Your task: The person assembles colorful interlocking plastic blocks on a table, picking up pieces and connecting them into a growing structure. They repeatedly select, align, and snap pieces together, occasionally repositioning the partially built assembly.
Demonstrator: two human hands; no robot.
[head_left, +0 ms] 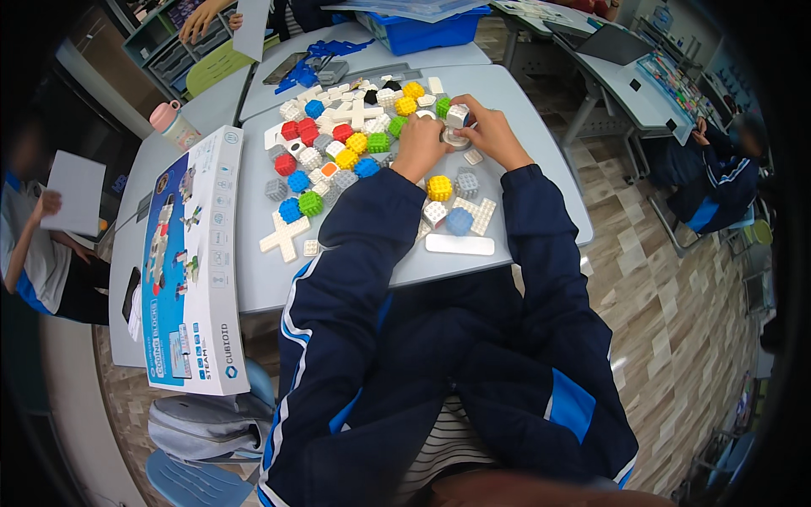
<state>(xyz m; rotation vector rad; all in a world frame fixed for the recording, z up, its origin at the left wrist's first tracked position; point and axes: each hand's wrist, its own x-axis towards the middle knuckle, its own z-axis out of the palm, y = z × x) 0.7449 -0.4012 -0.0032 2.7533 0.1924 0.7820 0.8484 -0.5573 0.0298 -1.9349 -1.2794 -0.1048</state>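
Note:
At the right side of the table, my left hand (420,145) and my right hand (494,133) meet around a small build of toy blocks. A white cube block (457,117) with a dark face is in the fingers of my right hand. My left hand's fingers curl against a pale round piece just below it; the exact grip is partly hidden. Beside my left hand lie green cube blocks (378,142) and yellow ones. Nearer me sit a yellow cube block (438,188), a grey one (466,182), a white-and-red one (434,214) and a translucent blue one (459,221).
Many coloured blocks spread over the table's left half, with a white cross-shaped piece (284,236) in front. A white bar (459,244) lies near the front edge. A large box (190,279) and a bottle (176,127) stand at left. A blue bin (422,32) sits behind. Other people are around.

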